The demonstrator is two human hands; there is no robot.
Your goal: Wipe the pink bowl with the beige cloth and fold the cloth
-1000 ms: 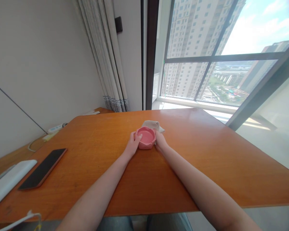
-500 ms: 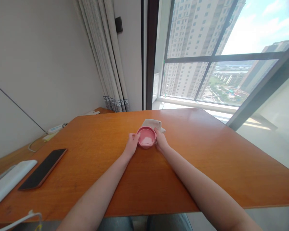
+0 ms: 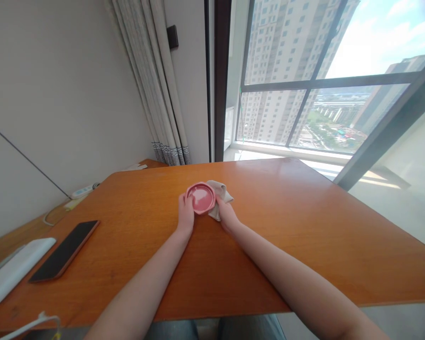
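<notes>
A shallow pink dish (image 3: 201, 198) with a raised rim is tilted so its glossy inside faces me, over the middle of the table. My left hand (image 3: 186, 212) is closed on its left edge, thumb over the rim. A beige cloth (image 3: 214, 213) is bunched in my right hand (image 3: 226, 215), pressed to the right side of the dish. Part of the cloth sticks out beyond my fingers and behind the dish. The right fingertips are partly hidden by the cloth.
On the wooden table (image 3: 134, 264) a dark phone (image 3: 65, 250) lies at the left, beside a white flat device (image 3: 19, 269). A white cable (image 3: 31, 326) curls at the near left corner. A power strip (image 3: 83, 191) sits by the wall. A large window stands beyond.
Both hands have moved left with the dish and the cloth. The dish has turned, and the cloth now hangs along its right side instead of mostly behind it.
</notes>
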